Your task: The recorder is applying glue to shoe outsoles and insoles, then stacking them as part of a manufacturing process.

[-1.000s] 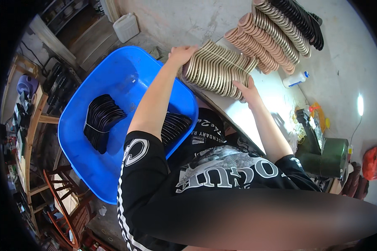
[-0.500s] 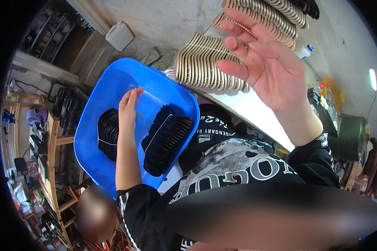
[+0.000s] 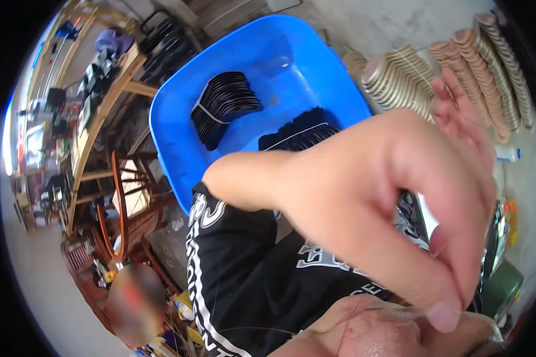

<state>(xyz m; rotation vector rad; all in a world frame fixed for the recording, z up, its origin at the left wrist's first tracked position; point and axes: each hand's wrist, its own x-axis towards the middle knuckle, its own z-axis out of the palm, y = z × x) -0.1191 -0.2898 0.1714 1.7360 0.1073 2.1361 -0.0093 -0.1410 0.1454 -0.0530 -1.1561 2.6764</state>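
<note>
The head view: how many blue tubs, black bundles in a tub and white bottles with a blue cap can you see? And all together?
Blue tub: 1
Black bundles in it: 2 (the left one and the right one, partly hidden behind the arm)
White bottle with a blue cap: 1
Total: 4

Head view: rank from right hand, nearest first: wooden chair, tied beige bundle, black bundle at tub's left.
1. Tied beige bundle: just left of right hand.
2. Black bundle: farther left, inside blue tub.
3. Wooden chair: far left, lower.
</note>
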